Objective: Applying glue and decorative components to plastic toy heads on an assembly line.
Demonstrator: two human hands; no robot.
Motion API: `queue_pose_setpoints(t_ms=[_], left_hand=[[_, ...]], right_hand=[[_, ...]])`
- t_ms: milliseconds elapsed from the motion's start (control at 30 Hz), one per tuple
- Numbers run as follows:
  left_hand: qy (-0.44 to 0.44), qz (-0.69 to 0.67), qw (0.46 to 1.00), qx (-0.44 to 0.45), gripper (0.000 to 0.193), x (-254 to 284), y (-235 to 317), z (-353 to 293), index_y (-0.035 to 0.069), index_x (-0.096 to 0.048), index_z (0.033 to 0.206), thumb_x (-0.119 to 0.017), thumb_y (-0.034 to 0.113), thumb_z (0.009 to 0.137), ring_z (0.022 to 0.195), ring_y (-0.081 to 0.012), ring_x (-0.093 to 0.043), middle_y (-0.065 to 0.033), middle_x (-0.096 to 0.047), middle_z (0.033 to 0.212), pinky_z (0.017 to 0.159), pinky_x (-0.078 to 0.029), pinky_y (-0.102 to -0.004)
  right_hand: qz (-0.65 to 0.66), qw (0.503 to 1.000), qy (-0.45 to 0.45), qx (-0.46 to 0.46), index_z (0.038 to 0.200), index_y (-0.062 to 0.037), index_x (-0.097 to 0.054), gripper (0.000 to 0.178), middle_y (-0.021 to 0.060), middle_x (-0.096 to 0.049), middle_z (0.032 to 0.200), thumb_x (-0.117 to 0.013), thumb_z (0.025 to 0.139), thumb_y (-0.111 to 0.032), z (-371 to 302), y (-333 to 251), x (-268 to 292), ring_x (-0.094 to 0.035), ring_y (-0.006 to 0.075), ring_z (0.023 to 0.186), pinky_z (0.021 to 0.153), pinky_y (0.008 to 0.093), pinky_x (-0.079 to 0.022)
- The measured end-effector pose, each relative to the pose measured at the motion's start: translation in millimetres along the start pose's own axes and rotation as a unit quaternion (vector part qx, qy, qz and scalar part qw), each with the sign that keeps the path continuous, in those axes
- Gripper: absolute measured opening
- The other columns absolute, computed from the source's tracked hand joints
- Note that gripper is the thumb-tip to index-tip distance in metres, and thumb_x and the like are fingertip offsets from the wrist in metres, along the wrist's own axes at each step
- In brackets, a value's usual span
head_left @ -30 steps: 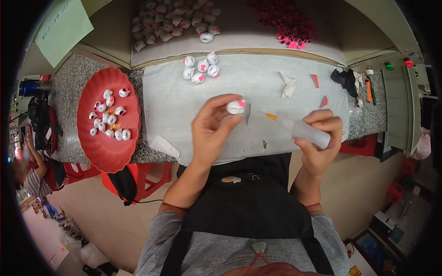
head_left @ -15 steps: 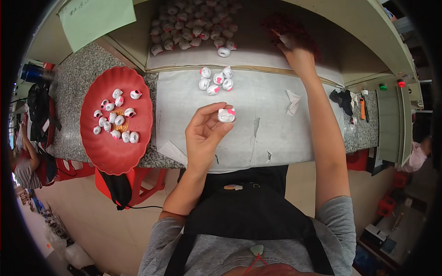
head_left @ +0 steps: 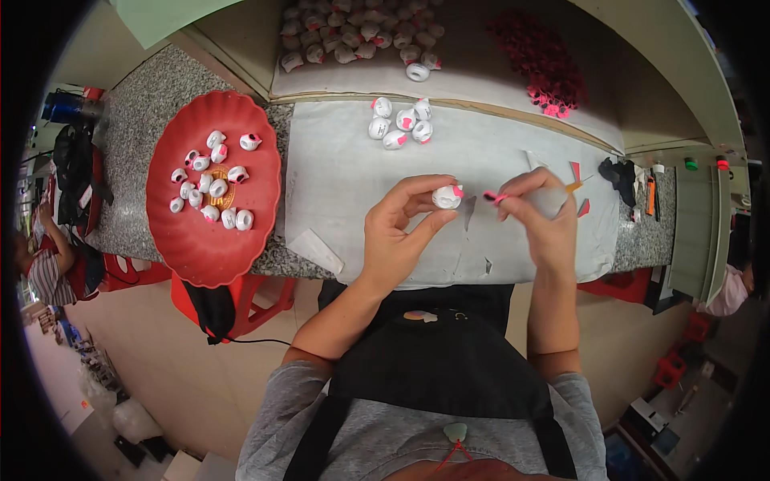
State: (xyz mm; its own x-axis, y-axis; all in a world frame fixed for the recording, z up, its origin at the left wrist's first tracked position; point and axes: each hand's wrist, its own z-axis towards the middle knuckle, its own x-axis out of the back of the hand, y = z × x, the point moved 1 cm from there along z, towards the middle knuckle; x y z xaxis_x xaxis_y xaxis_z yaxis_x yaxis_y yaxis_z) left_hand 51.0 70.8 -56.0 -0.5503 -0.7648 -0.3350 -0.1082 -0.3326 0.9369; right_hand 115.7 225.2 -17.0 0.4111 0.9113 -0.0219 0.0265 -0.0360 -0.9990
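Observation:
My left hand (head_left: 401,228) pinches a small white toy head (head_left: 446,197) with a pink bow between thumb and fingertips, above the paper-covered bench. Close to its right, my right hand (head_left: 541,228) grips a small pink-and-black piece (head_left: 492,197) at its fingertips. The same hand also holds a blurred, translucent bottle-like thing (head_left: 552,202) with an orange tip and thin needle. The two small parts are apart. Beyond my hands a group of white heads (head_left: 406,119) with pink bows sits on the white paper (head_left: 337,176).
At left, a red scalloped tray (head_left: 180,248) bears several white heads. A shelf at the back holds a heap of white heads (head_left: 361,32) and a pile of pink-and-black pieces (head_left: 545,68). A dark cloth (head_left: 618,178) and an orange-handled tool (head_left: 650,195) lie at right.
My right hand has come back from the pile on the shelf with a pink-and-black piece. My left hand still holds the white head, slightly turned. The view has shifted a little.

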Motion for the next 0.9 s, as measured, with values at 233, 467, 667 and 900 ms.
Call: queue_pose_setpoints(t_ms=[233, 467, 667, 900], left_hand=[[-0.045, 0.167, 0.983, -0.066, 0.028, -16, 6, -2, -0.001, -0.053, 0.095, -0.055, -0.007, 0.067, 0.087, -0.0163, -0.051, -0.0117, -0.052, 0.096, 0.071, -0.043, -0.0248], [-0.063, 0.200, 0.975, -0.076, 0.028, -23, 5, -6, -0.001, -0.053, 0.094, -0.056, -0.006, 0.067, 0.089, -0.0171, -0.050, -0.0122, -0.053, 0.096, 0.072, -0.043, -0.0256], [-0.069, -0.003, 0.997, 0.029, 0.026, -25, 4, -8, -0.004, -0.050, 0.097, -0.054, -0.003, 0.071, 0.089, -0.0170, -0.051, -0.0154, -0.051, 0.101, 0.078, -0.040, -0.0264], [-0.112, -0.078, 0.989, 0.065, 0.026, -24, 3, -12, -0.003, -0.051, 0.099, -0.053, -0.004, 0.073, 0.092, -0.0160, -0.049, -0.0125, -0.051, 0.101, 0.079, -0.040, -0.0260]], right_hand=[[0.148, 0.989, -0.014, -0.021, 0.071, 0.0011, -0.050, 0.011, 0.0087, -0.055, 0.069, -0.061, 0.067, 0.001, -24, 16, -12, -0.051, 0.0109, 0.059, 0.054, 0.0215, -0.041], [0.088, 0.996, 0.011, -0.020, 0.071, 0.0018, -0.050, 0.011, 0.0092, -0.053, 0.070, -0.059, 0.066, 0.004, -30, 22, -4, -0.050, 0.0124, 0.060, 0.053, 0.0226, -0.042], [0.069, 0.997, 0.029, 0.025, 0.078, 0.0005, -0.049, 0.018, 0.0075, -0.053, 0.069, -0.061, 0.064, 0.003, -37, 24, -4, -0.049, 0.0102, 0.060, 0.052, 0.0202, -0.040], [0.097, 0.994, -0.058, 0.012, 0.092, 0.0012, -0.049, 0.033, 0.0062, -0.053, 0.071, -0.062, 0.062, 0.004, -37, 14, -4, -0.049, 0.0087, 0.059, 0.049, 0.0189, -0.040]])
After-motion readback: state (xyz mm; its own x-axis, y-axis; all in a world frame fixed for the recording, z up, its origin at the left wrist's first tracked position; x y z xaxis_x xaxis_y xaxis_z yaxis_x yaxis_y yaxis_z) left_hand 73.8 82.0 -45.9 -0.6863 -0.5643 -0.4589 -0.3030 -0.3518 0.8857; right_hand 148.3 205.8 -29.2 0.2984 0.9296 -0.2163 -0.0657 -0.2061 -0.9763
